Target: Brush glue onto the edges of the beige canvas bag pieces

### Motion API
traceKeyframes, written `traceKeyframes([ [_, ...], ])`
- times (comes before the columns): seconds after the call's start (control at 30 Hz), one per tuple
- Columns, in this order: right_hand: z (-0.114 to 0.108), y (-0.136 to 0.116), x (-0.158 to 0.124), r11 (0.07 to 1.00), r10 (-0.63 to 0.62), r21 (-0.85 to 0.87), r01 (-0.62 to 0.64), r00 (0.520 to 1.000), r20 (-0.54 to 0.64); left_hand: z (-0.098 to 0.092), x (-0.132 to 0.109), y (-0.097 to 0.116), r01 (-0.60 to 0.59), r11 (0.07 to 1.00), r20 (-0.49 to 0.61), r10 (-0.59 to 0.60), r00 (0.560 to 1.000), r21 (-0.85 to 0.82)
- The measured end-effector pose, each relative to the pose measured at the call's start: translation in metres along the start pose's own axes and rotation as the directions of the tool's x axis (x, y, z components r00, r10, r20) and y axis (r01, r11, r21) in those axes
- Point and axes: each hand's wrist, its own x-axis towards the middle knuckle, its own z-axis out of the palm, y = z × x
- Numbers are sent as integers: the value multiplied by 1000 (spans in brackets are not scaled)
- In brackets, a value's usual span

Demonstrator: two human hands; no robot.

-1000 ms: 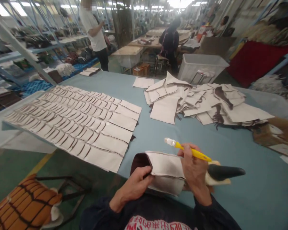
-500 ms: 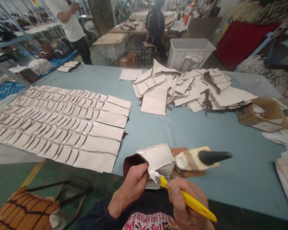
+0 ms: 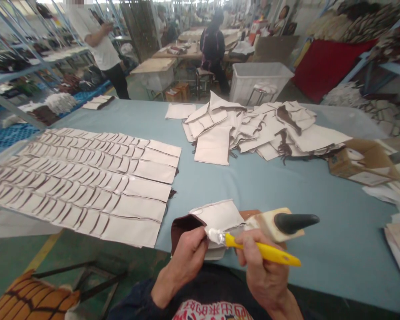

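My left hand (image 3: pixel 188 255) pinches the edge of a cream fabric pouch (image 3: pixel 218 215) with a dark brown lining, holding its mouth apart at the table's front edge. In my right hand (image 3: pixel 265 262) is a yellow-handled brush (image 3: pixel 263 250), gripped by its handle. White paste coats the bristles, which touch or nearly touch the pouch edge beside my left fingers. Just right of the pouch lies a cream block with a black, horn-like handle (image 3: pixel 295 222), resting on a brown board. The pouch's underside is hidden.
Overlapping rows of cream pieces with brown edges (image 3: pixel 133 213) cover the table's left side. A loose heap of similar pieces (image 3: pixel 213 144) lies at the back. An open cardboard box (image 3: pixel 363 162) stands at right. A stool with an orange cushion (image 3: pixel 36 295) is at lower left. Other people are beyond the table.
My right hand has turned the brush from a steep slant to nearly level, its handle end rising. The left hand keeps its hold on the pouch. The whole view has tilted slightly upward.
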Motion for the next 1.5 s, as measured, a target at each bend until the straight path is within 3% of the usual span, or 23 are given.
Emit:
traceKeyframes([
  [0.13, -3, 8, 20, 952, 240, 230, -200, 957, -161, -4, 2, 4, 74, 997, -15, -75, 997, -27],
  [0.23, -7, 10, 25, 921, 276, 296, -253, 960, -37, -7, 2, 4, 156, 980, -53, -163, 985, -122],
  [0.37, -3, 7, 23, 945, 154, 270, -183, 980, 122, -10, 4, 6, 257, 900, 6, -272, 962, -352],
  [0.53, 7, 7, 31, 989, -135, 72, 128, 986, 95, -10, 5, 17, 429, 714, 139, -429, 893, -553],
  [0.67, 1, 12, 28, 985, -169, 15, 170, 985, -19, -9, 4, 23, 472, 619, 180, -475, 862, -628],
  [0.77, -6, 9, 23, 988, -147, 32, 149, 988, -57, -8, 5, 25, 476, 604, 176, -488, 855, -639],
  [0.87, -6, 1, 24, 977, -212, 2, 212, 977, 32, -7, 7, 27, 488, 602, 192, -488, 851, -632],
  [1.03, 0, -7, 29, 945, -317, -100, 311, 947, -48, -9, 10, 34, 503, 597, 178, -518, 836, -625],
  [1.33, -4, 0, 25, 889, -420, -202, 411, 908, 0, -9, 13, 33, 480, 558, 170, -516, 840, -677],
  [1.5, -5, 8, 20, 903, -396, -230, 363, 911, -118, -9, 13, 30, 468, 568, 136, -528, 838, -677],
])
